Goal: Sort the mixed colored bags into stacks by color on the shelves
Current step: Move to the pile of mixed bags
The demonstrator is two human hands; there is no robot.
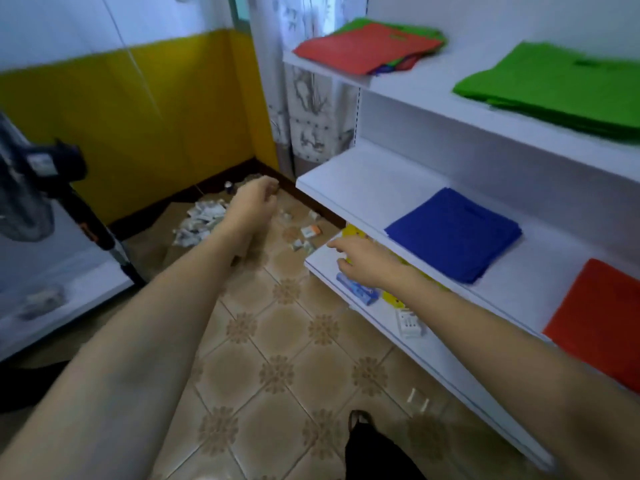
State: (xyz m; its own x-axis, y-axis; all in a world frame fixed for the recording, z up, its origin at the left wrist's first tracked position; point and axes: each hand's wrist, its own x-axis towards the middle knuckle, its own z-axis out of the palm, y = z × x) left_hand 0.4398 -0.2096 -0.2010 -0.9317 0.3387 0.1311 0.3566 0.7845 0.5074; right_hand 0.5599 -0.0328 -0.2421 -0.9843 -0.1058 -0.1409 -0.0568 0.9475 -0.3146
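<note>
Bags lie partly sorted on white shelves (363, 188). The left grip (254, 202) hangs released over the floor, holding nothing. A mixed pile (367, 46), orange over green, waits on the top shelf. The right grip (363, 263) reaches at yellow bags (351, 233) on the bottom shelf; whether it grasps one cannot be told. Further right lie a blue stack (453, 233), a green stack (554, 84) and an orange stack (602, 317). The likely next move is drawing from the mixed pile and matching colours.

The bare left forearm (166, 306) stretches forward, its left hand (254, 199) drooping with fingers loosely curled and holding nothing, while the bare right forearm (485, 327) reaches ahead, its right hand (363, 261) palm-down, index finger extended, other fingers slightly bent.
</note>
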